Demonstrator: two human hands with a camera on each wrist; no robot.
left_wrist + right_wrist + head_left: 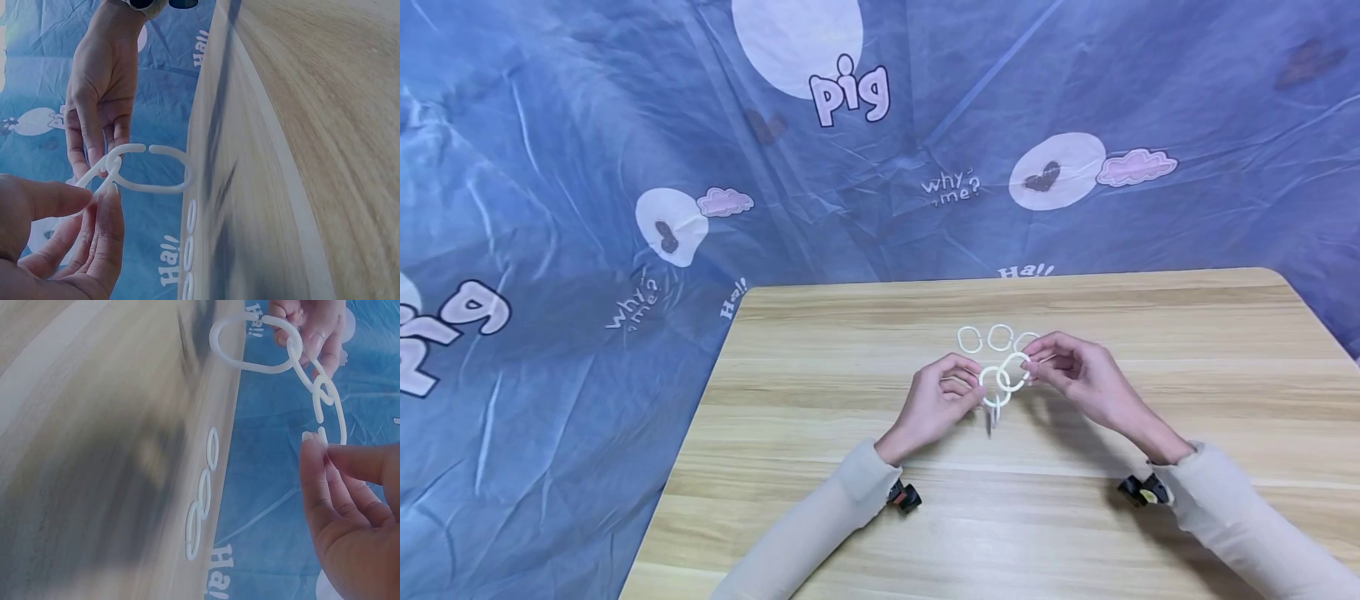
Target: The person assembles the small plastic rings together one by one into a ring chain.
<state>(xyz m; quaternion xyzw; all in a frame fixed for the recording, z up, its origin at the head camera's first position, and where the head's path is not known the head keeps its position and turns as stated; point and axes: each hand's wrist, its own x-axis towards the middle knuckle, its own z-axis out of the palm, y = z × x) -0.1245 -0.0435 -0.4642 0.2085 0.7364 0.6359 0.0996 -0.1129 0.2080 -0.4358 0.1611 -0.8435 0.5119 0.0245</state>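
Three pale, split oval rings are linked in a short chain held above the table. My left hand (934,400) pinches the middle ring (993,367) between thumb and fingers. Thumb and fingertips of my right hand (1086,379) pinch the ring on the right (1017,354), close to the gap in its loop, as the right wrist view shows. That ring passes through the middle one. A third ring (153,189) hangs below from the middle ring, touching neither hand, with a small gap on its side. Fingers cover part of the middle ring.
Several matching pieces are in view: loose rings, the left one (970,328), the centre one (1000,326) and the right one (189,531), lie in a row behind the hands. The wood-grain table (820,358) ends at a printed blue cloth (880,225).
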